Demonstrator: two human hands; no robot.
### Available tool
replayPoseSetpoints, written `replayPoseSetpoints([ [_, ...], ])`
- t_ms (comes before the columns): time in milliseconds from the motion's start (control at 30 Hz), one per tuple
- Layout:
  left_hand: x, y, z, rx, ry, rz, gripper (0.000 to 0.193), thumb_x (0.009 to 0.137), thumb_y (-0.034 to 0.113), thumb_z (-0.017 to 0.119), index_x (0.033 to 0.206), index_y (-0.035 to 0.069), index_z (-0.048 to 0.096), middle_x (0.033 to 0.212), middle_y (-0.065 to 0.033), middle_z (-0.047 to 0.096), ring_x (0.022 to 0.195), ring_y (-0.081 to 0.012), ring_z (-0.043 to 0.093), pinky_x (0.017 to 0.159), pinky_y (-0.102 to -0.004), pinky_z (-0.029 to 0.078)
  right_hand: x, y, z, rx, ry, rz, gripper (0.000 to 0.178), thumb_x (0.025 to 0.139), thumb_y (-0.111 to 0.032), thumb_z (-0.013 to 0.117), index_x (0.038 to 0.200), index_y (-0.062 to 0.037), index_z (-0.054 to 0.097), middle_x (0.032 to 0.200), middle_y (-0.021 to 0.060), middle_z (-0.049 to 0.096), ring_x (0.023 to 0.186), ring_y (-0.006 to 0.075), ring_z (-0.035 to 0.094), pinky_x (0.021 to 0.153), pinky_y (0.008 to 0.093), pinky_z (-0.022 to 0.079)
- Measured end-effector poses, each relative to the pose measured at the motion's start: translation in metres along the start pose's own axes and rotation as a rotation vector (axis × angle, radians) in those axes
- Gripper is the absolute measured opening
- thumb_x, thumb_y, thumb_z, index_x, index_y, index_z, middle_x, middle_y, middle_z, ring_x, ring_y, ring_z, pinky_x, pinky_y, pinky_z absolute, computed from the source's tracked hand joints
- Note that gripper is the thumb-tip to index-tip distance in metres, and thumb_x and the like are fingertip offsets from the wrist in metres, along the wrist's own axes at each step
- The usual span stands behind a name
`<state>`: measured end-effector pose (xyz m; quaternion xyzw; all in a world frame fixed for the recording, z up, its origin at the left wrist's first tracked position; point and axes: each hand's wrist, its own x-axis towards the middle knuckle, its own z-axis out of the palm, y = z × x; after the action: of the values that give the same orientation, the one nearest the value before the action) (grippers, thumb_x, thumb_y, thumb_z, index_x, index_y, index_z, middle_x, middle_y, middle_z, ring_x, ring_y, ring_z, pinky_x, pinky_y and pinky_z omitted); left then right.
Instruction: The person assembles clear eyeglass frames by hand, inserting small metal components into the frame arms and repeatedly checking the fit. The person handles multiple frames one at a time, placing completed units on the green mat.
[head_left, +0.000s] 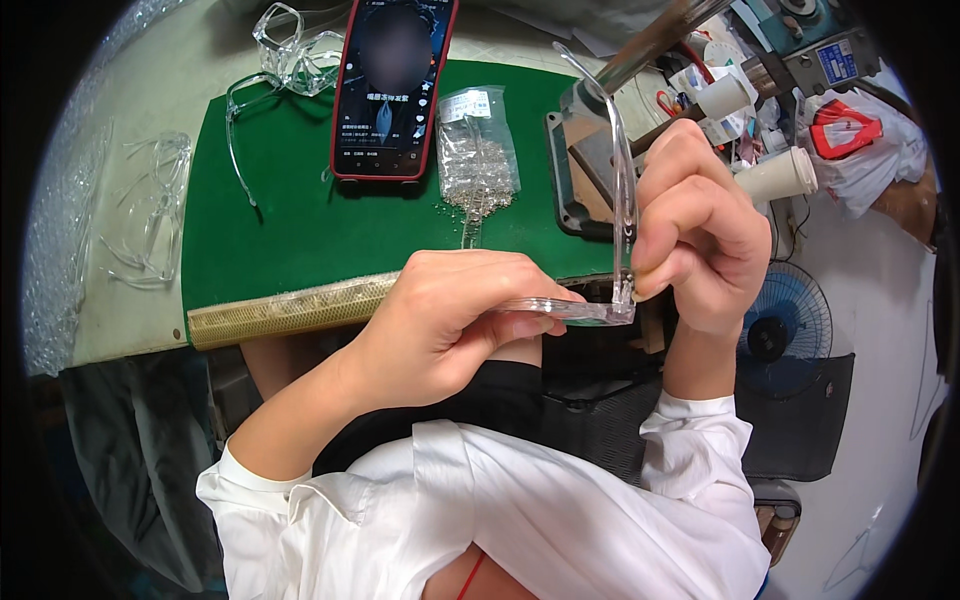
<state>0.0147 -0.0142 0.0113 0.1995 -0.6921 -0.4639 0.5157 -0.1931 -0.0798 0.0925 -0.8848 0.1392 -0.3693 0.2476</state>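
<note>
A clear plastic eyeglass frame (580, 310) is held up in front of the table edge, with one temple arm (622, 170) standing out away from me. My left hand (450, 320) is closed around the front of the frame, thumb below and fingers above. Beside the hinge corner, my right hand (700, 225) is closed in a pinch, its thumb and forefinger at the temple's lower end. Whether a small part sits between those fingertips is too small to tell. Past my hands, an opened plastic bag (478, 150) lies with many tiny metal pieces (485, 203) spilling from its near end.
A red-cased phone (393, 90) stands on the green mat (270, 220), with more clear frames (295, 50) to its left. Patterned gold trim (290, 310) runs along the mat's near edge. Machine metalwork (650, 45) rises at the right, above a fan (785, 325). Bubble wrap (65, 200) lines the far left.
</note>
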Motion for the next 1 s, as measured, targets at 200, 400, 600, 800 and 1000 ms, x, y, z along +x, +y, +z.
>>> replayPoseSetpoints([
  [200, 0.001, 0.0, 0.0, 0.016, -0.03, -0.002, 0.022, 0.074, -0.015, 0.059, 0.093, -0.005, 0.066, 0.086, -0.0159, 0.069, 0.079, -0.0243, 0.069, 0.068, -0.0311, 0.054, -0.007, 0.004, 0.002, 0.207, 0.075, 0.149, 0.032, 0.065, -0.02, 0.085, 0.079, -0.0044, 0.061, 0.084, 0.0009, 0.052, 0.076, 0.0099, 0.044, 0.065, 0.0227, 0.031],
  [400, 0.011, -0.005, 0.014, -0.091, 0.037, -0.04, 0.016, 0.081, -0.013, 0.059, 0.094, -0.004, 0.065, 0.087, -0.0151, 0.069, 0.08, -0.023, 0.07, 0.072, -0.0311, 0.055, -0.013, 0.012, 0.004, 0.349, 0.239, 0.162, 0.03, 0.074, -0.018, 0.081, 0.085, -0.0027, 0.058, 0.086, 0.0019, 0.051, 0.078, 0.0093, 0.044, 0.069, 0.0213, 0.033],
  [600, 0.066, -0.033, 0.048, -0.169, 0.223, 0.023, 0.026, 0.081, -0.018, 0.045, 0.1, -0.006, 0.06, 0.091, -0.0131, 0.069, 0.089, -0.0214, 0.071, 0.078, -0.0285, 0.055, -0.032, 0.034, -0.002, 0.284, 0.671, 0.136, 0.02, 0.091, -0.021, 0.066, 0.09, -0.0033, 0.056, 0.087, 0.0005, 0.052, 0.077, 0.0075, 0.044, 0.071, 0.0189, 0.035],
  [800, 0.125, -0.054, 0.065, -0.135, 0.304, 0.052, 0.016, 0.085, -0.013, 0.051, 0.097, -0.007, 0.058, 0.089, -0.0122, 0.069, 0.089, -0.0189, 0.071, 0.076, -0.0274, 0.055, -0.058, 0.044, -0.032, 0.264, 0.885, 0.295, 0.016, 0.094, -0.02, 0.063, 0.09, -0.0055, 0.057, 0.08, -0.0036, 0.052, 0.071, 0.0052, 0.04, 0.065, 0.0203, 0.031],
  [1000, 0.149, -0.06, 0.08, -0.13, 0.33, 0.049, 0.013, 0.085, -0.012, 0.053, 0.097, -0.007, 0.058, 0.089, -0.0129, 0.07, 0.087, -0.0183, 0.071, 0.075, -0.0282, 0.054, -0.066, 0.036, -0.064, 0.117, 0.969, 0.306, 0.015, 0.094, -0.017, 0.059, 0.092, -0.0027, 0.057, 0.082, -0.0001, 0.051, 0.069, 0.0067, 0.039, 0.063, 0.0208, 0.031],
])
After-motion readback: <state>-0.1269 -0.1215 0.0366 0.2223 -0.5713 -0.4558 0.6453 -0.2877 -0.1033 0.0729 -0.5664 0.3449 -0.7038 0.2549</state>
